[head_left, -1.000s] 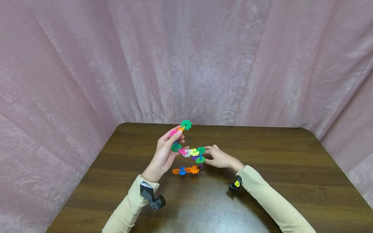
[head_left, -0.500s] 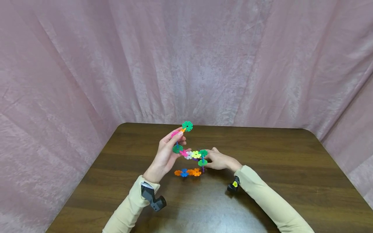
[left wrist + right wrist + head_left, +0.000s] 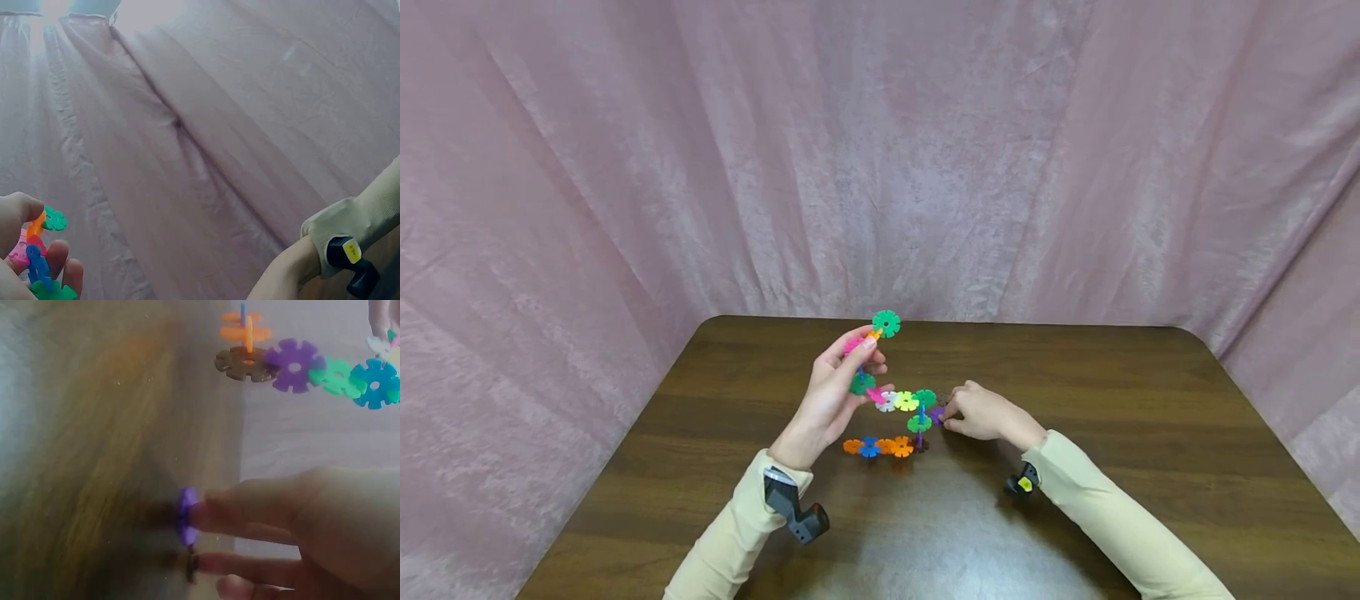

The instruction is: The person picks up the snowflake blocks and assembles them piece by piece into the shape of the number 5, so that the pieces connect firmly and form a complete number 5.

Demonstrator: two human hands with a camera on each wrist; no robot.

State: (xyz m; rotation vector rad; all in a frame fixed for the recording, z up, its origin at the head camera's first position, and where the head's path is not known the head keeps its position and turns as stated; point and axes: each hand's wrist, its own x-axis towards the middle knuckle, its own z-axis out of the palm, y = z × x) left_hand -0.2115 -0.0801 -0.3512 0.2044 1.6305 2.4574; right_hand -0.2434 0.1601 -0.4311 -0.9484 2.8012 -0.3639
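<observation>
My left hand point(image 3: 827, 396) pinches the upper part of a chain of interlocking flower discs between thumb and fingers, near a pink disc point(image 3: 853, 346) and an orange one point(image 3: 875, 335). A green disc point(image 3: 886, 324) tops the chain. From there it runs down through white point(image 3: 886, 402) and yellow discs point(image 3: 906, 401) to an orange and blue row point(image 3: 870, 447) low over the table. At its right, my right hand point(image 3: 985, 412) holds a purple flower disc point(image 3: 187, 515) at its fingertips, with a brown piece point(image 3: 192, 565) beside it. Both show apart from the chain in the right wrist view.
The brown wooden table point(image 3: 1075, 500) spreads under both hands. Pink curtains point(image 3: 880, 167) hang behind and at the sides. Each wrist wears a black camera, the left one point(image 3: 797, 508) and the right one point(image 3: 1022, 482).
My right hand has moved a little right, and the purple disc, earlier behind the chain, now shows to its right. My left hand has shifted slightly right with the chain.
</observation>
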